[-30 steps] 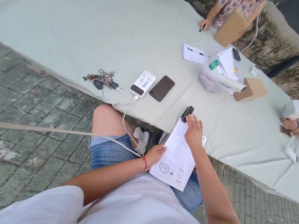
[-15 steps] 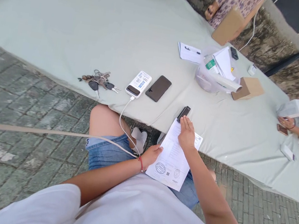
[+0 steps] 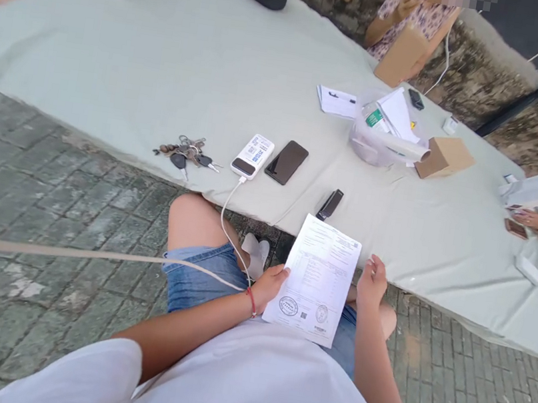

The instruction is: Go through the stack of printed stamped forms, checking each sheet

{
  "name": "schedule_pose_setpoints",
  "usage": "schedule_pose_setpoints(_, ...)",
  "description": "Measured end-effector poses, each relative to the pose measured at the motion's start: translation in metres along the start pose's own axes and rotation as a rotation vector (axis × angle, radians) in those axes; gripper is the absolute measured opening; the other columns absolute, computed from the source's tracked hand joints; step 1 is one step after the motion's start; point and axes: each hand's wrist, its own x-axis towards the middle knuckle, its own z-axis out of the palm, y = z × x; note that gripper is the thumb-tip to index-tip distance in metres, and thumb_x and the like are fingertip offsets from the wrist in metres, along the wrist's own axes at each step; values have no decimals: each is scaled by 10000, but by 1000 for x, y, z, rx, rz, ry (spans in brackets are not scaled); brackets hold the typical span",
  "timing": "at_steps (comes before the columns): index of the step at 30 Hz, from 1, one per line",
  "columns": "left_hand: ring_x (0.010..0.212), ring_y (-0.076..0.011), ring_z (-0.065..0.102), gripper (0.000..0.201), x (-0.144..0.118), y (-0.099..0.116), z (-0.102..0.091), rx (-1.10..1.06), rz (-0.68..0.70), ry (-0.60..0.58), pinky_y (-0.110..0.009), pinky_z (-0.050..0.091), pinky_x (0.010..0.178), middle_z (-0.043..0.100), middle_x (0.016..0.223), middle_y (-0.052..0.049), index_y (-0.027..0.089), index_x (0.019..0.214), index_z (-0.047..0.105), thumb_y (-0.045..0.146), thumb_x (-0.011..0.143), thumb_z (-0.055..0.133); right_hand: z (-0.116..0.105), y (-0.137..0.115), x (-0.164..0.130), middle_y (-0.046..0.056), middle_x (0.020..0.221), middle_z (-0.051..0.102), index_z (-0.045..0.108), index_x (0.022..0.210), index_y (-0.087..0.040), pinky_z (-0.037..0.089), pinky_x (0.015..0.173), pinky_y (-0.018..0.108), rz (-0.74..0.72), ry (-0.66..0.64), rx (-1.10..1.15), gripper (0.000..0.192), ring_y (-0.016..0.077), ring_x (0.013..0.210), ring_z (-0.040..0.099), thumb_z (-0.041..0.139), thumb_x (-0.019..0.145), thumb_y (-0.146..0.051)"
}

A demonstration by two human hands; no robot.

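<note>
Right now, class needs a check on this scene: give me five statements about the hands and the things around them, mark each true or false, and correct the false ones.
1. The left hand holds the paper by its left edge. True.
2. The right hand is gripping the black object. False: the right hand is apart from it, and the black object lies on the table.
3. A white cable is plugged into the white device. True.
4. The paper is blank. False: it bears print and a dark oval stamp.
5. The keys lie nearer the white device than the plastic bag. True.
</note>
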Motion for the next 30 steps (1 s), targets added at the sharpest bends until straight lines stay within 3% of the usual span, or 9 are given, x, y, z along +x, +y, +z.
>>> schedule_pose_setpoints(5,1047,-345,729,683,0,-4,3,-34,-10,-3,-502,519,1037,801,1008,-119,152,941,732,733,602,848,-28,43,-47,129,1455,641,555,1447,-245,586,1008,417,255,-186,236,697,289,1272,668,581,889,-662)
schedule_pose_setpoints(11,1097,-361,720,710,-6,1,1,-46,-42,-16,-532,505,1060,800,1064,-141,141,1037,739,699,617,863,-17,39,-83,146,1239,766,713,1217,-215,634,926,477,467,-523,564,635,348,1165,730,589,877,-738)
schedule_pose_setpoints(17,1081,-361,723,732,-9,5,0,-2,-38,10,-543,498,1062,796,1069,-148,146,1053,738,729,622,845,-1,31,-101,120,1193,787,724,1227,-229,635,916,517,523,-557,688,568,362,1079,760,787,803,-601)
schedule_pose_setpoints(21,1207,-366,674,701,-25,16,-10,212,-35,-110,-537,461,1120,776,1172,-155,174,1094,752,743,687,795,1,31,-97,117,1117,807,752,1133,-200,617,945,523,513,-562,661,539,355,1029,772,820,770,-592)
schedule_pose_setpoints(25,1238,-326,673,492,-62,49,-43,610,-97,-440,-462,459,1133,777,1200,-97,269,1078,782,647,763,784,-5,38,-85,113,1085,814,767,1087,-200,609,950,529,505,-546,608,528,368,1019,771,824,752,-604)
schedule_pose_setpoints(27,1220,-296,689,426,-81,80,-63,716,-146,-461,-402,496,1073,771,1228,-63,333,1109,773,605,782,773,-8,43,-80,105,1098,813,775,1084,-210,606,956,520,490,-550,574,499,369,1034,767,818,762,-589)
schedule_pose_setpoints(30,1016,-301,733,332,-94,144,-82,1016,-225,-413,-382,527,929,805,1037,-64,307,965,794,576,776,747,-8,48,-77,96,1105,812,781,1090,-214,606,956,514,473,-549,546,462,365,1032,766,808,778,-553)
